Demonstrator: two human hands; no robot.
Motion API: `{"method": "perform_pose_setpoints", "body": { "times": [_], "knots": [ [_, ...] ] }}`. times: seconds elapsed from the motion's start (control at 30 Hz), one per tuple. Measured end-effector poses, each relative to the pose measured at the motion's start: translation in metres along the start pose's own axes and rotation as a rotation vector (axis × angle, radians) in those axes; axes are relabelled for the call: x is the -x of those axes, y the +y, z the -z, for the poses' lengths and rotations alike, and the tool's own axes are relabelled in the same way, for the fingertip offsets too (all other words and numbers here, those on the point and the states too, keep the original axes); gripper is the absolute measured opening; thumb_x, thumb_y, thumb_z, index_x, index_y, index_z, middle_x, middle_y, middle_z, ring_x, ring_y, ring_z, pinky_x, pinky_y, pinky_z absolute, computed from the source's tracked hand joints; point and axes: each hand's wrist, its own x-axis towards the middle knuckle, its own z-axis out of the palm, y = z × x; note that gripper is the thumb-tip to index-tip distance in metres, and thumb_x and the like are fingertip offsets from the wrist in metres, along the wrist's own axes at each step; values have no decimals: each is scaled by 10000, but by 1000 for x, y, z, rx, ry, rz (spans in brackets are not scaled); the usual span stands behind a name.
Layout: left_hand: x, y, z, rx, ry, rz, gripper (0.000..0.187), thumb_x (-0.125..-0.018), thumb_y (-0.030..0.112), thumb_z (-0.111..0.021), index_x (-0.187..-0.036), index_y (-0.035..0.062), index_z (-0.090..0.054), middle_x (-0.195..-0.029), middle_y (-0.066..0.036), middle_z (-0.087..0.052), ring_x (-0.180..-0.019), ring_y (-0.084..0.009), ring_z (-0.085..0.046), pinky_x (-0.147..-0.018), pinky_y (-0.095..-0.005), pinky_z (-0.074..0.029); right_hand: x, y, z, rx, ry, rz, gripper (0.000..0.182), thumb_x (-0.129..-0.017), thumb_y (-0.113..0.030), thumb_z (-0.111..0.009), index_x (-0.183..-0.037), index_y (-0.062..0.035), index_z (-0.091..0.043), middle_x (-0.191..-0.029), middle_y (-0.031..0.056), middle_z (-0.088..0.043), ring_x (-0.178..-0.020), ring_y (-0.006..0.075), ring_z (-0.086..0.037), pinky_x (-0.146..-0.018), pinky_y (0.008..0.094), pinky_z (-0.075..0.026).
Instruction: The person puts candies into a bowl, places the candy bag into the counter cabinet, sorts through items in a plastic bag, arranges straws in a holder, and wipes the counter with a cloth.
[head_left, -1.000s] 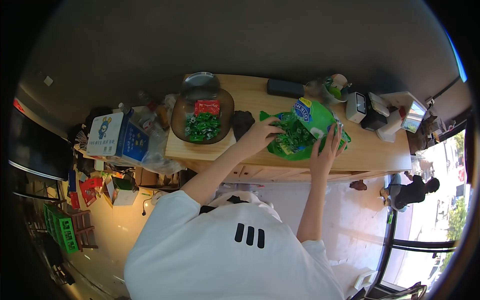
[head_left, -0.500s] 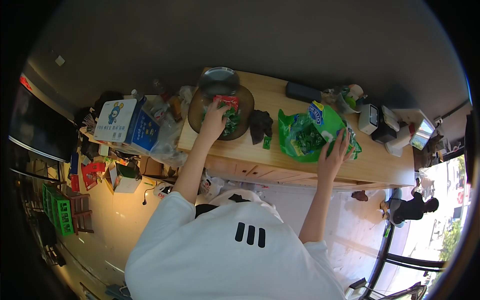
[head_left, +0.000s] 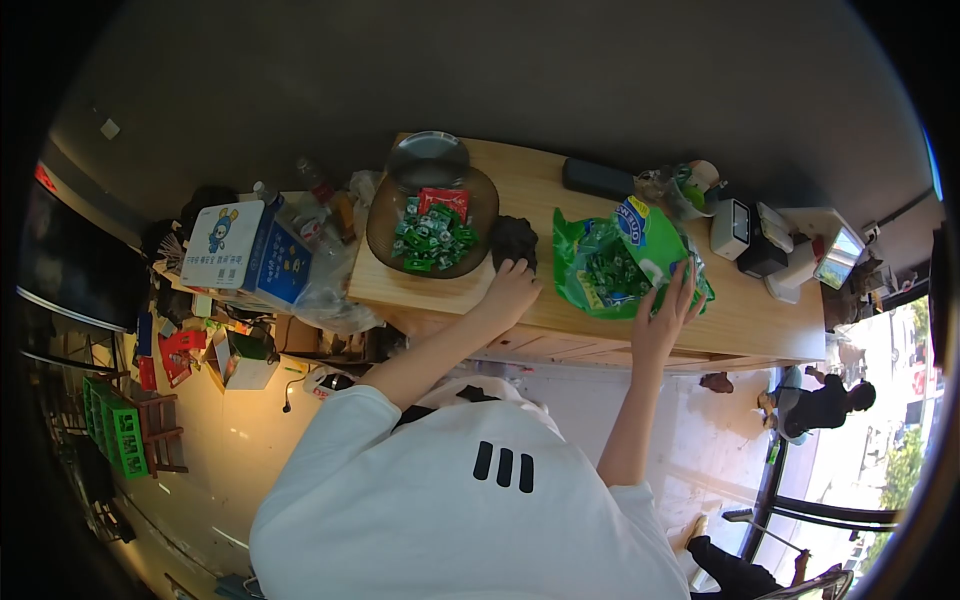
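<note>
The work in hand looks like moving wrapped sweets from the green bag [head_left: 628,262] into the brown bowl [head_left: 432,212]. The bag lies open right of centre on the wooden bench [head_left: 560,320], and the bowl stands left of it, already holding green sweets and a red packet. The right hand [head_left: 668,302] rests flat and spread on the bag's lower right edge, pinning it down. The left hand [head_left: 510,285] lies on the bench between bowl and bag, beside a dark crumpled thing [head_left: 514,240]. Its fingers seem loosely curled, and I cannot tell whether they hold a sweet. The next move probably calls for a reach into the bag's mouth for another handful.
</note>
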Motion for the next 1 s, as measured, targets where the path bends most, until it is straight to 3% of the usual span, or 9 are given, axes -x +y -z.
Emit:
{"method": "perform_pose_setpoints", "body": {
  "times": [0.2,0.27,0.33,0.5,0.63,0.7,0.9,0.93,1.0],
  "knots": [
    [5,-7,5,122,-90,-27,197,-753,111,-585,-935,45,-623,-905,-94,-591,-894,-226,-540,-775,-344,-407,3,0,-2,-1,4,11,532,-879,-107,-454,-1390,-38,-321,-1443,95,-299,-1355,255,-251,-1106,512,-70],
    [8,-14,34,330,329,89,153,-755,85,-575,-893,40,-624,-883,-90,-594,-852,-259,-548,-764,-368,-431,4,2,-2,-8,10,16,533,-880,-109,-456,-1391,-42,-322,-1444,98,-296,-1355,255,-251,-1106,512,-76],
    [13,-36,62,349,455,248,175,-761,47,-578,-929,12,-616,-923,-101,-594,-871,-281,-550,-770,-389,-447,4,1,-2,-14,9,18,534,-880,-110,-458,-1391,-43,-322,-1444,100,-295,-1355,256,-251,-1105,512,-79],
    [36,-97,65,137,335,463,254,-772,43,-589,-1025,25,-606,-1011,-121,-576,-968,-288,-525,-806,-396,-440,4,-1,-6,-19,26,28,540,-871,-109,-468,-1388,-45,-328,-1439,106,-301,-1351,256,-259,-1104,512,-89],
    [27,-70,77,8,442,403,285,-779,67,-596,-1062,30,-587,-1067,-116,-555,-1014,-298,-505,-848,-418,-412,3,-7,-3,-80,15,34,549,-857,-96,-478,-1383,-40,-334,-1432,106,-311,-1346,252,-269,-1098,519,-94],
    [9,-44,79,238,538,255,295,-780,86,-599,-1070,40,-569,-1100,-105,-537,-1051,-301,-485,-870,-430,-388,3,-8,-3,-88,9,43,549,-850,-90,-485,-1377,-34,-343,-1429,107,-318,-1345,258,-271,-1093,524,-98],
    [-73,32,31,614,66,-283,324,-745,105,-640,-1060,51,-584,-1096,-121,-570,-1077,-298,-501,-868,-402,-415,4,-6,0,-106,27,59,537,-843,-77,-490,-1363,-24,-363,-1424,111,-325,-1350,286,-256,-1089,527,-117],
    [-87,41,24,621,66,-296,324,-745,105,-640,-1060,51,-584,-1096,-121,-570,-1077,-298,-501,-868,-402,-415,5,-6,2,-138,9,68,535,-841,-71,-492,-1359,-21,-367,-1423,114,-325,-1351,291,-254,-1088,529,-121],
    [-113,54,17,433,-234,-349,390,-739,88,-636,-1119,58,-559,-1114,-130,-571,-1101,-308,-494,-905,-408,-406,8,-8,-1,-146,-13,77,540,-826,-61,-505,-1349,-18,-378,-1421,117,-323,-1352,301,-250,-1089,531,-122]
  ]
}}
